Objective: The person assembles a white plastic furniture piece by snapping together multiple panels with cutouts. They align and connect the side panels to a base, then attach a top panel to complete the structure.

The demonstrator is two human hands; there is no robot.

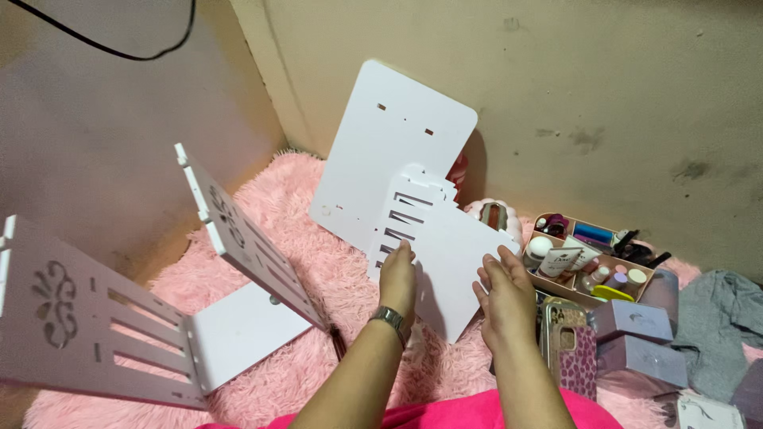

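Fingers on the left hand are curling over the left edge of a small white panel, gripping it, and there's a metal watch sitting on that wrist. Going left to right: a half-built white shelf piece is sitting on the pink fluffy rug, with two slotted, cut-out side panels standing up off one flat base board. Next, one big white board with rounded corners is leaning against the wall, and one slotted white panel is resting in front of it. The small white panel is sitting right in the middle, tilted, lower corner pointing down at the rug. Right hand is pinching that same panel on its right edge, thumb on top and the other fingers behind, so both hands are holding it. Further right, one phone in a leopard-print case is lying near the right forearm, one tray is packed with bottles and tubes, two lilac boxes are stacked, and one grey cloth is crumpled at the far edge.
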